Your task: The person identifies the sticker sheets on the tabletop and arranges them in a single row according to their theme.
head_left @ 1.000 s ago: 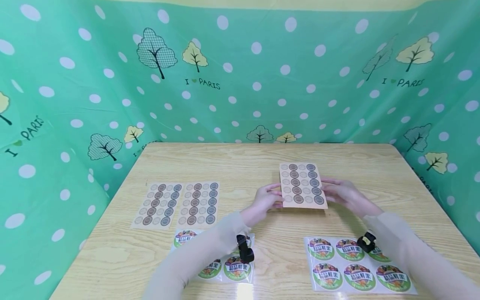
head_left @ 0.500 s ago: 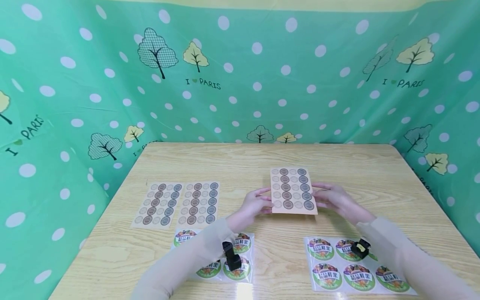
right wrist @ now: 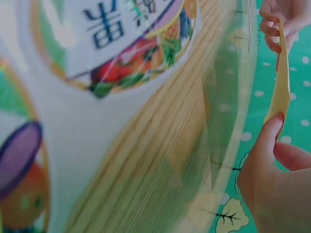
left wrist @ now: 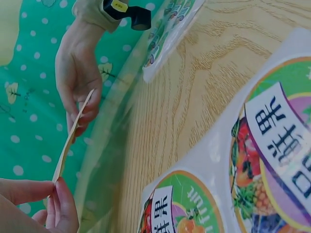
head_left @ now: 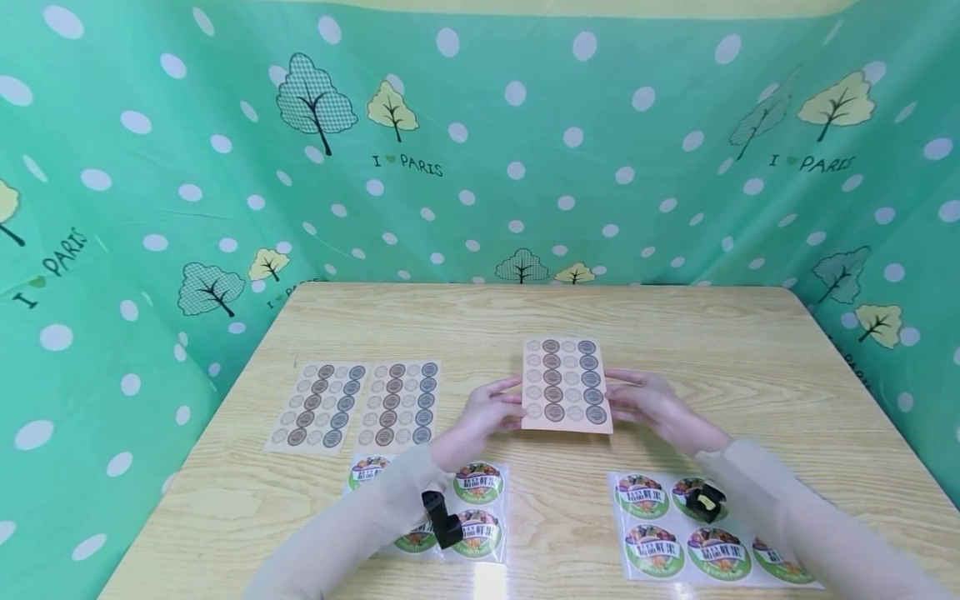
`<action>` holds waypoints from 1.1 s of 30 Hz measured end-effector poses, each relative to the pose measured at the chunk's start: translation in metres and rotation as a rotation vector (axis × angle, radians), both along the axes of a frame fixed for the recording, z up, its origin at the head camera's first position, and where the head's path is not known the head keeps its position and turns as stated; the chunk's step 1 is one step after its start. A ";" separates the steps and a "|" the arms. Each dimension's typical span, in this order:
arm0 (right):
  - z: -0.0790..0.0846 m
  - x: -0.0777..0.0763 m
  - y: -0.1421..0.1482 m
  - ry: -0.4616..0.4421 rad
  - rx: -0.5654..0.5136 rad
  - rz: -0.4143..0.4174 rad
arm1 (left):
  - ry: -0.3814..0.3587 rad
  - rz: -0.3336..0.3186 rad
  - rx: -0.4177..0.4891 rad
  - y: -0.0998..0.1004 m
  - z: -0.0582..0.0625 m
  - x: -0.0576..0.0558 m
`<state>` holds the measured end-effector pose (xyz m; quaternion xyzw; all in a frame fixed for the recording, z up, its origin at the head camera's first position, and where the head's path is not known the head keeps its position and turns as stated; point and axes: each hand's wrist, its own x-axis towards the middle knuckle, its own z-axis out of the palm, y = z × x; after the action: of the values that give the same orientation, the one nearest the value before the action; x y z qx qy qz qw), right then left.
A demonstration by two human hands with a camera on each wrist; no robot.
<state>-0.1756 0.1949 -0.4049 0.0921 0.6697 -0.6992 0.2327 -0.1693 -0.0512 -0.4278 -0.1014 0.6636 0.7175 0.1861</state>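
Note:
A kraft-coloured sheet of round stickers [head_left: 566, 383] is held between both hands over the middle of the table. The left hand [head_left: 483, 412] pinches its left edge, the right hand [head_left: 648, 400] its right edge. Seen edge-on in the left wrist view, the sticker sheet [left wrist: 73, 128] runs slightly bowed from the left thumb and fingers [left wrist: 60, 208] to the right hand [left wrist: 80, 68]. In the right wrist view, the right thumb [right wrist: 269, 138] presses the near end of the sheet. Some fingers are hidden behind it.
Two similar sticker sheets, one [head_left: 318, 408] beside the other [head_left: 399, 406], lie flat on the table's left. Nearer are two sheets of fruit labels, the left one [head_left: 506, 496] and the right one [head_left: 678, 529], partly covered by the forearms. A green dotted curtain [head_left: 480, 150] surrounds the table [head_left: 675, 321].
Both hands have carried the sticker sheet to the left and a little nearer, from right of centre toward the flat sticker sheets. The sheets on the table have stayed put.

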 end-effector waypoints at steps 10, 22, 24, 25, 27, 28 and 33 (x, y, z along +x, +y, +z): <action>-0.005 0.003 -0.023 0.013 -0.001 0.018 | 0.026 0.005 -0.031 -0.022 0.003 0.005; -0.009 0.000 -0.052 -0.013 -0.005 0.020 | 0.016 0.051 -0.080 -0.048 0.003 0.011; -0.010 -0.001 -0.057 -0.021 -0.004 0.011 | 0.017 0.056 -0.082 -0.051 0.003 0.012; -0.011 -0.001 -0.059 -0.023 -0.002 0.006 | 0.017 0.061 -0.085 -0.053 0.003 0.012; -0.012 -0.001 -0.065 -0.030 -0.005 0.005 | 0.017 0.068 -0.098 -0.057 0.003 0.014; -0.013 0.000 -0.067 -0.031 -0.007 0.004 | 0.018 0.069 -0.103 -0.060 0.002 0.015; -0.017 -0.001 -0.080 -0.027 -0.003 0.005 | 0.016 0.075 -0.106 -0.070 0.000 0.018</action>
<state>-0.1761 0.1149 -0.4215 0.0995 0.6657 -0.6983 0.2438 -0.1514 -0.1213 -0.4273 -0.1300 0.6978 0.6887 0.1480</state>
